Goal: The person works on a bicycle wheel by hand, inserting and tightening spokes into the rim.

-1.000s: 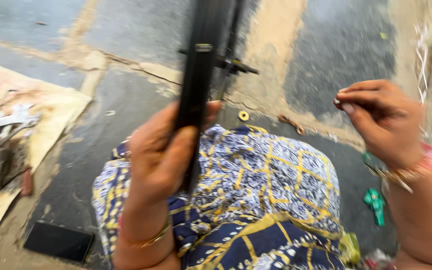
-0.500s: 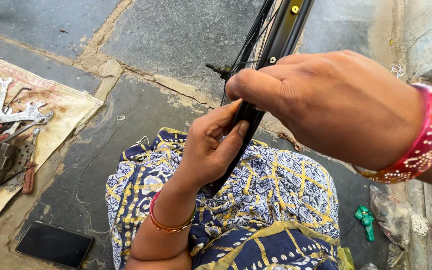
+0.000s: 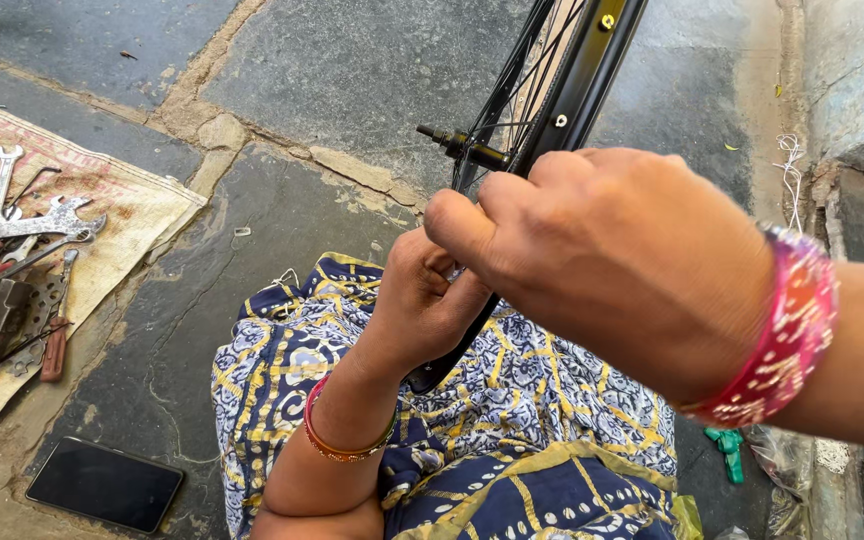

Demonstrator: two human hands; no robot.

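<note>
The left hand [image 3: 422,300] is gripping the black wheel rim [image 3: 577,95] standing on the patterned lap [image 3: 512,400], while the right hand [image 3: 602,250] is pinching closed at the rim's edge, so bracing firmly is seeming wise.

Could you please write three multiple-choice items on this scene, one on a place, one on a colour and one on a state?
1. Where does the phone lie?
A. on the stone floor, lower left
B. on the lap
C. on the cloth with the tools

2. What colour is the bangle on the right wrist?
A. green
B. pink
C. black

3. How is the left hand placed?
A. flat on the floor
B. holding a wrench
C. closed around the wheel rim

Answers:
1 A, the dark slab rests on bare stone below the cloth.
2 B, it shows pink with light marks.
3 C, its fingers wrap the black rim above the lap, with the right hand beside it.
</note>
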